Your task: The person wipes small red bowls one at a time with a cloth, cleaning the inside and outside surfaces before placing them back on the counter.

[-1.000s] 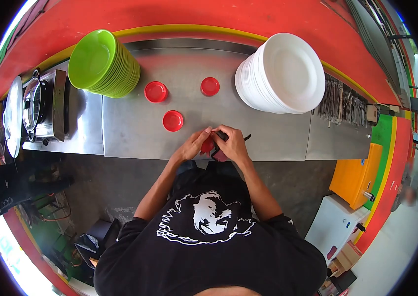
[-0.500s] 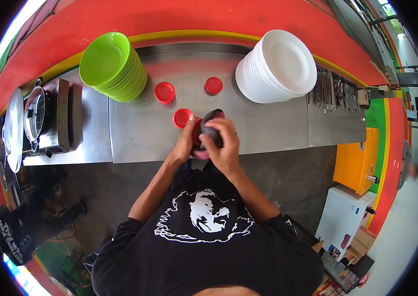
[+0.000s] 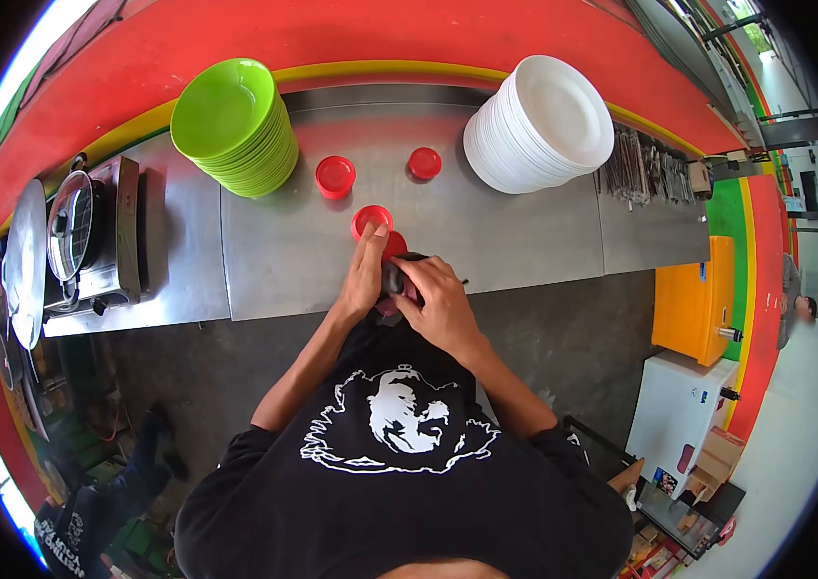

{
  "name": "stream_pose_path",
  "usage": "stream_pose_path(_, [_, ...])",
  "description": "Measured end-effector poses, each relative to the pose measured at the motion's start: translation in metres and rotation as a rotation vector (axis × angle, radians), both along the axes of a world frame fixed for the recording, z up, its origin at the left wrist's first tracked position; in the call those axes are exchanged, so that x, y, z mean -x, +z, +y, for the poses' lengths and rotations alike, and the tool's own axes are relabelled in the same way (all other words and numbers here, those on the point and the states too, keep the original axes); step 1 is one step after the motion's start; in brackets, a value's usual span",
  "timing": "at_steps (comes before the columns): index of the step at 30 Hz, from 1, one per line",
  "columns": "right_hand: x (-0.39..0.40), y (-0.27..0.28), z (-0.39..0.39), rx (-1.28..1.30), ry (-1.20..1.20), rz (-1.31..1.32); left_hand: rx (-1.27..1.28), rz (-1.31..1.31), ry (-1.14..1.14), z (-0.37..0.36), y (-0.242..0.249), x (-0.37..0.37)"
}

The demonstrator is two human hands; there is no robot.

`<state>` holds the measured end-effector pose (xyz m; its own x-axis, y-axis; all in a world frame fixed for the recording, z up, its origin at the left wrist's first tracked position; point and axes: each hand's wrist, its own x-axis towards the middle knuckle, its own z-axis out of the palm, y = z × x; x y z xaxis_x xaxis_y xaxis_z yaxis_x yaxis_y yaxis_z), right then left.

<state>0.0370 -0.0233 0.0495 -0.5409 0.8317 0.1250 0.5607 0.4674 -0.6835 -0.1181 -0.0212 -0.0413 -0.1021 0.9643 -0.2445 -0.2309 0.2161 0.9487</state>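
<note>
My left hand (image 3: 364, 275) grips a small red bowl (image 3: 395, 243) at the counter's front edge, with most of the bowl hidden by my fingers and a cloth. My right hand (image 3: 441, 301) is closed on the dark grey and pink cloth (image 3: 394, 281), which is pressed against the bowl. Just beyond my left fingertips sits another small red bowl (image 3: 371, 221). Farther back on the steel counter (image 3: 525, 246) are a second red bowl (image 3: 336, 178) and a smaller-looking red one (image 3: 424, 163).
Tall stacks of green plates (image 3: 235, 125) and white plates (image 3: 544, 125) stand at the back. Cutlery (image 3: 650, 164) lies at right. A stove (image 3: 120, 232) with a lidded pan (image 3: 69, 227) is at left. Another person (image 3: 100, 511) is at lower left.
My right hand has come lower and closer to my left, bringing the cloth down with it. The other person at lower left has shifted downward in view.
</note>
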Motion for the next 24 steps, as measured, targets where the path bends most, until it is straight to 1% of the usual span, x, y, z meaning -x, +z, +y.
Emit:
stream_pose_path(2, [0.004, 0.005, -0.001, 0.276, -0.079, 0.176, 0.087, 0.019, 0.048, -0.006, -0.002, -0.007])
stream_pose_path(3, [0.005, 0.005, -0.001, 0.413, -0.121, 0.263, 0.061, 0.0, 0.012, -0.007, 0.006, -0.006])
stream_pose_path(4, [0.008, 0.004, -0.001, 0.418, -0.142, 0.353, 0.036, -0.019, -0.024, -0.008, 0.014, -0.006])
stream_pose_path(6, [0.013, 0.001, 0.001, 0.424, -0.183, 0.535, -0.158, -0.113, -0.211, -0.006, 0.037, 0.002])
stream_pose_path(7, [0.014, -0.003, 0.002, 0.473, -0.226, 0.589, -0.13, -0.106, -0.194, -0.004, 0.05, 0.002])
stream_pose_path(10, [0.036, -0.009, -0.002, 0.277, -0.364, 0.757, -0.123, -0.109, -0.141, -0.004, 0.056, 0.002])
stream_pose_path(11, [0.036, -0.01, -0.005, 0.184, -0.376, 0.689, -0.163, -0.091, -0.136, -0.005, 0.056, 0.001])
stream_pose_path(13, [0.032, -0.014, -0.002, -0.079, -0.312, 0.519, -0.239, -0.055, -0.131, -0.007, 0.055, 0.002])
stream_pose_path(14, [0.03, -0.015, 0.0, -0.21, -0.278, 0.433, -0.221, -0.057, -0.132, -0.009, 0.054, 0.001])
stream_pose_path(16, [0.03, -0.01, -0.002, -0.224, -0.309, 0.38, -0.19, -0.061, -0.13, -0.012, 0.052, 0.0])
stream_pose_path(18, [0.027, -0.003, -0.005, -0.227, -0.369, 0.293, -0.202, -0.01, -0.102, -0.01, 0.054, -0.004])
stream_pose_path(21, [0.017, -0.007, -0.003, -0.241, -0.308, 0.256, -0.209, 0.036, -0.07, -0.011, 0.052, -0.009])
stream_pose_path(24, [0.01, 0.007, -0.005, -0.071, -0.291, 0.196, -0.219, 0.078, -0.083, -0.007, 0.055, -0.011])
